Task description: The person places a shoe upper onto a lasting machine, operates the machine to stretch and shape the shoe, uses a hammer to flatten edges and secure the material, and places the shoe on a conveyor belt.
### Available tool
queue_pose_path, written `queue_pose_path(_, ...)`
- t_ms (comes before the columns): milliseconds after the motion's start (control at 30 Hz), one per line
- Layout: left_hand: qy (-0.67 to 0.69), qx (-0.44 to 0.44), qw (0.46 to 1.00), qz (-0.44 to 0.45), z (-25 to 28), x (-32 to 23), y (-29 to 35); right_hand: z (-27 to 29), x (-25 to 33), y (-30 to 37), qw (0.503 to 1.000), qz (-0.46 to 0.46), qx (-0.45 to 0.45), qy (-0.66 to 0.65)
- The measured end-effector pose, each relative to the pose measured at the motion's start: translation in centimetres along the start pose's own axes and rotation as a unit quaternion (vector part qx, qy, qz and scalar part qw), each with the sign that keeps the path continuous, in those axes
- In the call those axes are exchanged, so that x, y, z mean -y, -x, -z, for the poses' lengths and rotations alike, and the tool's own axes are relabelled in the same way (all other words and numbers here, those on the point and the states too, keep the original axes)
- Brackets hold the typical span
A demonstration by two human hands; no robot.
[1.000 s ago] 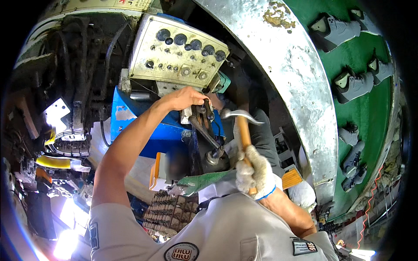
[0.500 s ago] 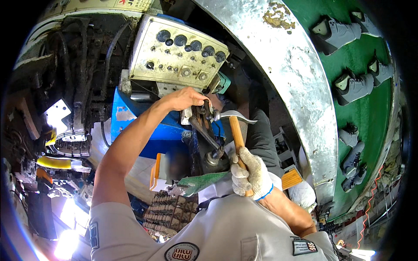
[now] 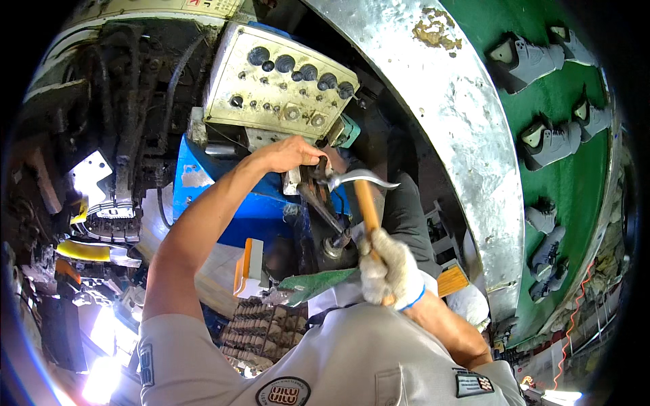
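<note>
My bare left hand (image 3: 288, 153) reaches up and grips a dark metal part (image 3: 318, 183) on the blue machine body (image 3: 223, 196), just under a cream control panel (image 3: 277, 81) with several knobs. My gloved right hand (image 3: 387, 268) is closed around the wooden handle of a hammer (image 3: 363, 196). The hammer's steel head lies right against the dark part beside my left fingers. A dark grey shoe upper on the machine sits behind the hammer, partly hidden.
A curved metal rim (image 3: 460, 135) borders a green conveyor (image 3: 569, 176) carrying several grey shoes (image 3: 552, 139). A green sheet piece (image 3: 318, 281) and an orange-handled brush (image 3: 245, 267) lie below. Dark cables and machine parts fill the left side.
My right hand has swung the hammer left and forward, bringing its head from right of the part up against it. My left hand has stayed on the part.
</note>
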State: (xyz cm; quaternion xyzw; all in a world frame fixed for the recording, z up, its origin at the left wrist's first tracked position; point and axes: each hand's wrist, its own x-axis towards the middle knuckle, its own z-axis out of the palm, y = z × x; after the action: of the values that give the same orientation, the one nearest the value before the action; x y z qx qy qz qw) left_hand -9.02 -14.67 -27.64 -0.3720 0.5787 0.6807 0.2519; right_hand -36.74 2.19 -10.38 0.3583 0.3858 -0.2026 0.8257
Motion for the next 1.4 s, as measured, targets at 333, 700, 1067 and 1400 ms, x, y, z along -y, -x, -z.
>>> queue_pose_path(333,0.227,-0.004,0.974,0.006,0.0,-1.4,1.0,5.6,3.9,1.9,0.985,0.159,-0.001,-0.063)
queue_pose_path(700,0.237,-0.052,0.969,0.043,-0.6,-2.2,1.2,5.9,4.5,1.0,0.988,0.138,-0.062,0.018)
queue_pose_path(1067,0.147,-0.019,0.985,0.088,-0.1,-2.4,-2.0,7.0,5.4,3.3,0.979,0.176,-0.1,0.038)
queue_pose_path(1400,0.087,-0.013,0.973,0.214,1.5,-4.3,-4.0,6.2,9.2,8.0,0.932,0.313,-0.123,0.137)
